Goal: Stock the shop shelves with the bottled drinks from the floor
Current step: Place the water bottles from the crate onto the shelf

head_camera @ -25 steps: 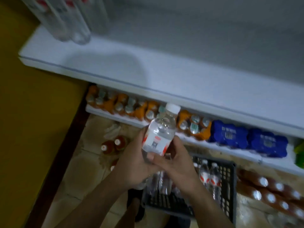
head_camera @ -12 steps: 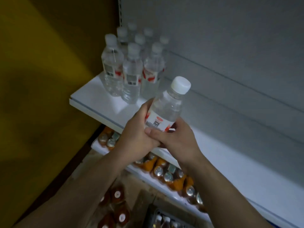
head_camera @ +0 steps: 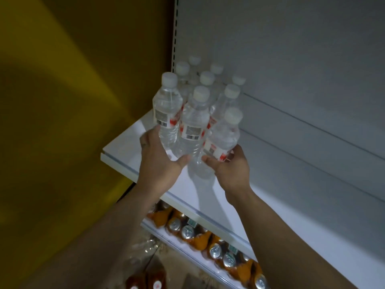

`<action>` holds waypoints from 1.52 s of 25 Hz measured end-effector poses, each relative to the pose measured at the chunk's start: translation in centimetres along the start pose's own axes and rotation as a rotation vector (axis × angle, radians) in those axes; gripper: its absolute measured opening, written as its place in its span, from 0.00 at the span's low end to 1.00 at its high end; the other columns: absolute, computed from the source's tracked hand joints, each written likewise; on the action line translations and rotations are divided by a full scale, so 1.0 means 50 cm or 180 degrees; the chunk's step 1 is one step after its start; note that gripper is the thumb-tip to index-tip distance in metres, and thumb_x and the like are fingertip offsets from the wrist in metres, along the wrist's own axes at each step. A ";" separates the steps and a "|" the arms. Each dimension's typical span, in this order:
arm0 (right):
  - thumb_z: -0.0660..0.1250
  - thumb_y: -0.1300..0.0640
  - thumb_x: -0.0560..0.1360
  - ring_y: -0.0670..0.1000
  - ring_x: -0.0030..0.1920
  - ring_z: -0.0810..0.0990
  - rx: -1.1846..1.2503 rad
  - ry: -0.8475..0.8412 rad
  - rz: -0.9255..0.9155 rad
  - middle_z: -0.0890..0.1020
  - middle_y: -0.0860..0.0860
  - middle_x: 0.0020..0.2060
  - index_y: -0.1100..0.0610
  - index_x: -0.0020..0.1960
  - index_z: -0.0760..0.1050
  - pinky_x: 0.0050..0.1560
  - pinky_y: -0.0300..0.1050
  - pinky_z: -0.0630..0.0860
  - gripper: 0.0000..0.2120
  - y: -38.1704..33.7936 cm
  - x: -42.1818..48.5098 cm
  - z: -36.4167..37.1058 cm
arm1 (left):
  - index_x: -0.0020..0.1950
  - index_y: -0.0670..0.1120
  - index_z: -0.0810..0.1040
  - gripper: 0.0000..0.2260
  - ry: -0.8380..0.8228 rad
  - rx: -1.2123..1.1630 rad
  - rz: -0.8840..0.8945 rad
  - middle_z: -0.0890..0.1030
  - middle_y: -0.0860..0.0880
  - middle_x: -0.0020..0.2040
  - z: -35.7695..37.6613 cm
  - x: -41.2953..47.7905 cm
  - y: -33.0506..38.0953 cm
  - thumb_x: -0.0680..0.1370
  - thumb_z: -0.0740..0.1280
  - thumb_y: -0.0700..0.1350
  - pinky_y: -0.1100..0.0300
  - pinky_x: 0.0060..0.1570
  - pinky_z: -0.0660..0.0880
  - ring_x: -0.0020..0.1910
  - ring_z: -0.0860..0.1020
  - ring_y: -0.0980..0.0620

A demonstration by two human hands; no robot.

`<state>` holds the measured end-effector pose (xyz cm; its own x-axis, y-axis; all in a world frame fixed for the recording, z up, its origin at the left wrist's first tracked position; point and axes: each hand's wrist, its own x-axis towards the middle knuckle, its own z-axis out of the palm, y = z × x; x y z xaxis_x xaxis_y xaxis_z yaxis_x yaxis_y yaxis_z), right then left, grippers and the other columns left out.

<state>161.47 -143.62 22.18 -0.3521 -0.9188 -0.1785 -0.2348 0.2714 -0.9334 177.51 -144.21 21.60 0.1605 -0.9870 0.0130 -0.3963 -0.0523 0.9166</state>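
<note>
A clear water bottle [head_camera: 226,136] with a white cap and red-white label leans at the right front of a group of several like bottles [head_camera: 194,119] on the white shelf [head_camera: 227,207]. My right hand [head_camera: 231,170] grips its base, thumb in front and fingers behind. My left hand [head_camera: 159,161] is spread open against the group's front. Its fingers touch the front-left bottle [head_camera: 166,115] and its thumb reaches toward the middle front one. Whether the held bottle's base rests on the shelf is hidden by my hand.
The shelf runs bare to the right along a grey back panel [head_camera: 291,59]. A lower shelf holds orange packs of cans [head_camera: 216,251]. Brown bottles [head_camera: 154,282] stand on the floor below. A yellow wall [head_camera: 52,122] closes the left side.
The bottle went from both hands in front of the shelf to beside the group on it. My left hand let go and moved to the front bottles. The view shifted upward.
</note>
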 end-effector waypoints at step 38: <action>0.78 0.58 0.69 0.46 0.60 0.74 -0.0074 -0.0109 0.0088 0.75 0.46 0.62 0.52 0.67 0.65 0.57 0.39 0.72 0.32 0.044 0.024 0.042 | 0.53 0.52 0.70 0.14 0.0425 0.0070 0.0536 0.72 0.55 0.52 0.040 0.032 -0.034 0.74 0.74 0.48 0.68 0.48 0.70 0.48 0.73 0.58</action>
<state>162.41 -144.74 19.25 -0.3276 -0.9200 -0.2150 -0.2466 0.3029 -0.9206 176.61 -146.01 19.25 0.2080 -0.9532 0.2195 -0.4470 0.1069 0.8881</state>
